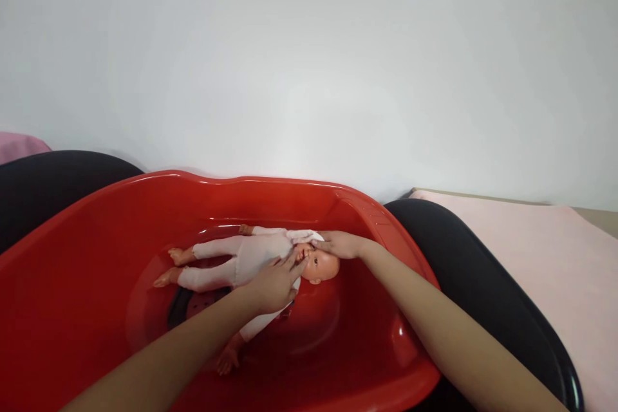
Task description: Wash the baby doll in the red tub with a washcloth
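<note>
A bald baby doll [265, 252] in a white outfit lies on its back in a red baby bathtub [159, 206], head to the right and bare feet to the left. My left hand [277, 283] reaches across its upper chest, with fingers apart and touching near the mouth and chin. Beside the far side of the doll's head, my right hand [340, 244] has its thumb and fingers closed at the white fabric [305, 235] by the far shoulder. Part of that grip is hidden. One doll hand [230, 355] rests low, towards me.
Shallow water appears to lie in the tub, with a dark drain-like panel [193, 304] under the doll. Black rounded supports [463, 251] flank the tub. A pale pink surface [545, 257] is at right, pink material [22, 146] at far left, a white wall [309, 64] behind.
</note>
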{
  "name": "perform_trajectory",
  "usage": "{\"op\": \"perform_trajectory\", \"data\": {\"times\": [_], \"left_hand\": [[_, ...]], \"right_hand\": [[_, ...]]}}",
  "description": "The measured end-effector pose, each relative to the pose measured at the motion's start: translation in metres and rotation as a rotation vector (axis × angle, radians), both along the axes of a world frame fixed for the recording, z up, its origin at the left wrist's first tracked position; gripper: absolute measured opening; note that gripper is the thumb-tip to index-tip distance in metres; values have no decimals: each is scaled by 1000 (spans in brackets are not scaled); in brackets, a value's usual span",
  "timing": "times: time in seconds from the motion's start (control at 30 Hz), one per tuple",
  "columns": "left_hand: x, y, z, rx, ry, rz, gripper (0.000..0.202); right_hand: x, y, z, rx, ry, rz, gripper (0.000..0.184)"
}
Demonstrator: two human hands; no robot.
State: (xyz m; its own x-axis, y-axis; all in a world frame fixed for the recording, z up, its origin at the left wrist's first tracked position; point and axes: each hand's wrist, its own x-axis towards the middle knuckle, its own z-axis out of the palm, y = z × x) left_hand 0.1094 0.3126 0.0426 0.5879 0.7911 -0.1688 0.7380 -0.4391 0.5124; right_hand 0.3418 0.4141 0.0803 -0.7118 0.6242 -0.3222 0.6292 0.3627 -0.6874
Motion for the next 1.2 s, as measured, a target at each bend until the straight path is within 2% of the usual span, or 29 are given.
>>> {"op": "perform_trajectory", "data": {"times": [0.1,0.23,0.37,0.53,0.63,0.73,0.87,0.93,1.03,1.2], "left_hand": [[0,-1,-1,-2,-28,8,84],[0,-1,2,-13,1,12,82],[1,-1,4,-21,34,6,81],[-1,1,2,0,-20,2,82],[-2,1,3,-6,16,-14,81],[-1,1,4,-6,44,-26,79],[-1,3,1,2,45,-13,79],[-1,4,-2,5,52,-12,82],[-2,6,-6,8,57,-32,84],[-2,7,-5,1,74,-7,81]], "right_hand": [[-2,-2,3,-48,71,-1,72],[9,3,-2,-7,-60,-134,70],[11,5,-5,5,-128,-128,67],[-2,-1,4,-76,53,-60,72],[-3,0,7,-49,147,-152,75],[2,4,9,128,53,-262,76],[4,6,13,302,-232,-241,70],[3,5,14,276,-328,-202,64],[2,3,13,161,-318,-184,56],[5,8,11,258,-305,-260,58]]}}
